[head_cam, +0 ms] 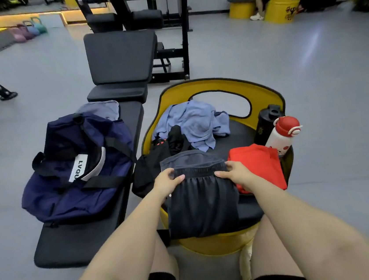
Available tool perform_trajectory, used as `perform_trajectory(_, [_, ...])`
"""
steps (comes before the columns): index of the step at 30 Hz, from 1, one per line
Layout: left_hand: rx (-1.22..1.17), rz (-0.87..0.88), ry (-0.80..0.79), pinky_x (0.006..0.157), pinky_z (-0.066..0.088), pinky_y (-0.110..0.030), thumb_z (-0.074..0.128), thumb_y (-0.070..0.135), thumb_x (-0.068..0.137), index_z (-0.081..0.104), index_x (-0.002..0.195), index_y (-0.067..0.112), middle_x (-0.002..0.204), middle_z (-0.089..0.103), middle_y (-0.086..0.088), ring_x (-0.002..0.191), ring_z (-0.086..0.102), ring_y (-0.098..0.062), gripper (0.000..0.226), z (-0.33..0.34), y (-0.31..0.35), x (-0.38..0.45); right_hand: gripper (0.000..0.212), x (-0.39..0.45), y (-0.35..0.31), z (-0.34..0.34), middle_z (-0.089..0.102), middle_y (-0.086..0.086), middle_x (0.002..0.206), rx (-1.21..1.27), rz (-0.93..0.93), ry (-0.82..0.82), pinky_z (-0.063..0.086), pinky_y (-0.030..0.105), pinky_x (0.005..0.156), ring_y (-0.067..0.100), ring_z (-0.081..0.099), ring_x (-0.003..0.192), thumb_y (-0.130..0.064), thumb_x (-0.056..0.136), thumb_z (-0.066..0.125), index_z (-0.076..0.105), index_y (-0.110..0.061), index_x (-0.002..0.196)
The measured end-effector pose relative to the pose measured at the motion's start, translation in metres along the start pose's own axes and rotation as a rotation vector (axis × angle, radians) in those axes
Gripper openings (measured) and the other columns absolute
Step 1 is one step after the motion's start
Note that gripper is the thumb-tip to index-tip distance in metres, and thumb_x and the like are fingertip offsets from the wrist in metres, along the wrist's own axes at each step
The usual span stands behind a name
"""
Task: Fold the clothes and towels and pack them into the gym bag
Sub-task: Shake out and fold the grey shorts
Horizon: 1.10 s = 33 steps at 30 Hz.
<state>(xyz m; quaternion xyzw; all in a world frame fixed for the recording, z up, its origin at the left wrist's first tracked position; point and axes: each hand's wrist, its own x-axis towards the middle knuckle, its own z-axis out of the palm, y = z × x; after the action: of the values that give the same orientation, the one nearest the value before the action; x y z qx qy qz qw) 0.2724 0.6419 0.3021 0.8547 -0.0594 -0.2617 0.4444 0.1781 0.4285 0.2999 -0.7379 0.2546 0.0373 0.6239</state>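
Your left hand point(166, 181) and right hand point(233, 171) each pinch the waistband of the dark shorts point(202, 204) lying on the yellow seat point(218, 85); keep the corners aligned while folding; the gym bag point(76, 168) waits left.

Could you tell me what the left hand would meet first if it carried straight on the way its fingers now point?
Probably the right hand: the left hand points rightward along the dark shorts' waistband, which both hands grip. Depth is unclear.
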Motion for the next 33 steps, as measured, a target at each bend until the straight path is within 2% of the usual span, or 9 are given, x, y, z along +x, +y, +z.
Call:
perform_trajectory(2, [-0.01,-0.017,0.022,0.102,0.037,-0.031,0.066,0.03,0.088,0.044,0.138,0.007,0.138,0.05,-0.012,0.127,0.047,-0.025,0.06,0.004,0.003,0.009,0.037,0.012,0.001,-0.001,0.064,0.012,0.117,-0.047,-0.009,0.026,0.047,0.024,0.08,0.018,0.06,0.098,-0.006,0.086,0.069,0.058,0.001,0.12])
perform_trajectory(7, [-0.003,-0.024,0.052,0.103,0.037,-0.031,0.066,0.03,0.088,0.045,0.137,0.007,0.137,0.052,-0.013,0.127,0.048,-0.025,0.058,0.009,0.007,0.038,0.04,0.046,0.001,0.0,0.063,0.008,0.116,-0.154,-0.018,0.1,0.046,0.029,0.09,0.019,0.058,0.106,-0.014,0.085,0.072,0.058,0.0,0.12])
perform_trajectory(12, [0.039,-0.005,0.088,0.093,0.038,-0.024,0.066,0.028,0.088,0.053,0.128,0.007,0.129,0.059,-0.011,0.12,0.053,-0.022,0.047,0.012,0.012,0.071,0.047,0.084,0.005,-0.001,0.065,0.011,0.118,-0.206,0.011,0.152,0.046,0.031,0.094,0.023,0.06,0.111,-0.019,0.082,0.075,0.058,-0.002,0.122])
perform_trajectory(18, [0.041,-0.015,0.141,0.081,0.036,-0.02,0.064,0.024,0.09,0.059,0.116,0.004,0.119,0.063,-0.011,0.111,0.057,-0.022,0.033,0.02,0.014,0.097,0.04,0.116,0.005,0.006,0.065,0.011,0.118,-0.256,0.04,0.207,0.04,0.022,0.084,0.023,0.059,0.11,-0.018,0.084,0.073,0.06,-0.002,0.118])
perform_trajectory(20, [0.043,-0.031,0.147,0.08,0.036,-0.02,0.062,0.023,0.091,0.057,0.119,0.004,0.12,0.062,-0.011,0.112,0.056,-0.022,0.034,0.023,0.011,0.102,0.044,0.122,0.008,0.01,0.063,0.011,0.122,-0.275,0.053,0.215,0.039,0.021,0.084,0.023,0.058,0.113,-0.019,0.085,0.071,0.057,-0.002,0.123])
perform_trajectory(22, [0.046,-0.051,0.142,0.081,0.036,-0.02,0.061,0.024,0.092,0.053,0.123,0.005,0.123,0.06,-0.011,0.113,0.055,-0.023,0.037,0.025,0.006,0.105,0.051,0.126,0.011,0.014,0.059,0.01,0.129,-0.287,0.075,0.186,0.04,0.024,0.092,0.024,0.055,0.118,-0.022,0.088,0.068,0.05,-0.004,0.133])
perform_trajectory(26, [0.024,-0.101,0.097,0.087,0.038,-0.024,0.064,0.026,0.09,0.047,0.13,0.009,0.127,0.057,-0.01,0.117,0.053,-0.023,0.047,0.027,-0.01,0.103,0.073,0.117,0.024,0.025,0.044,0.007,0.145,-0.297,0.126,0.089,0.033,0.03,0.106,0.022,0.043,0.132,-0.032,0.091,0.063,0.024,-0.011,0.149])
perform_trajectory(31, [-0.012,-0.147,0.126,0.088,0.043,-0.031,0.067,0.029,0.087,0.048,0.126,0.009,0.112,0.056,-0.008,0.112,0.054,-0.026,0.048,0.028,-0.032,0.08,0.074,0.091,0.039,0.027,0.037,0.01,0.15,-0.32,0.103,0.134,0.03,0.033,0.112,0.024,0.037,0.137,-0.028,0.09,0.065,0.026,-0.01,0.149])
perform_trajectory(33, [-0.021,-0.177,0.1,0.092,0.045,-0.034,0.067,0.034,0.087,0.047,0.125,0.008,0.117,0.056,-0.008,0.114,0.053,-0.026,0.05,0.029,-0.039,0.069,0.072,0.079,0.041,0.027,0.038,0.011,0.149,-0.326,0.114,0.139,0.032,0.033,0.111,0.025,0.039,0.136,-0.025,0.09,0.066,0.028,-0.008,0.148])
